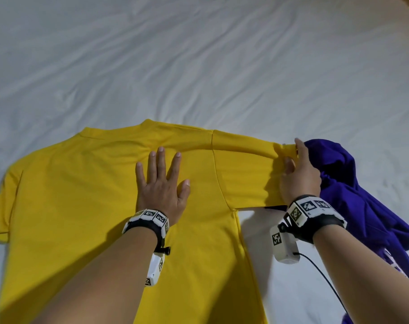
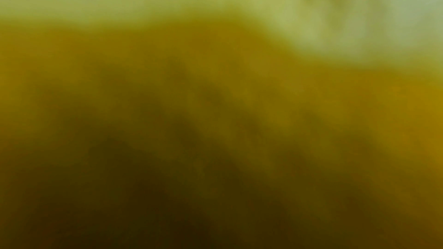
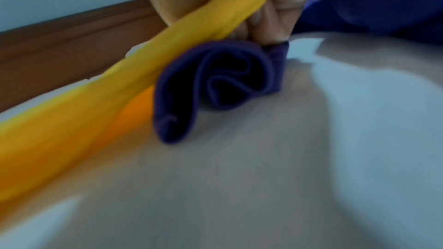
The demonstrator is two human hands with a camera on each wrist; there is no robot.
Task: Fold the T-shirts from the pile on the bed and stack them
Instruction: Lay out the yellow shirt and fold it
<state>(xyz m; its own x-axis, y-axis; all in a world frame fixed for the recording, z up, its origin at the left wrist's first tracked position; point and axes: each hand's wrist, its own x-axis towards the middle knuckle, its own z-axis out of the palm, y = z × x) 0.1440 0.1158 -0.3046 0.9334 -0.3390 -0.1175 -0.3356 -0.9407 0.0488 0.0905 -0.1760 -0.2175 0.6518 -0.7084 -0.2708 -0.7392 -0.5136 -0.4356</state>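
Left hand (image 1: 162, 183) flat, fingers spread on yellow T-shirt (image 1: 82, 195) — right hand (image 1: 298, 176) pinches raised sleeve (image 1: 248, 164).

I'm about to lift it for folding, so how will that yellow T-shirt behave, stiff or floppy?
Probably floppy: the sleeve sags between the right hand and the body of the yellow T-shirt. Likely light; one pinch lifts it. It may slide unless the left hand pins it.

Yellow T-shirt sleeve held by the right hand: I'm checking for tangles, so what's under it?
Under the lifted yellow T-shirt sleeve, pinched by the right hand, lies a curled fold of the crumpled purple T-shirt on the white bedsheet. Anything under the flat shirt body is covered.
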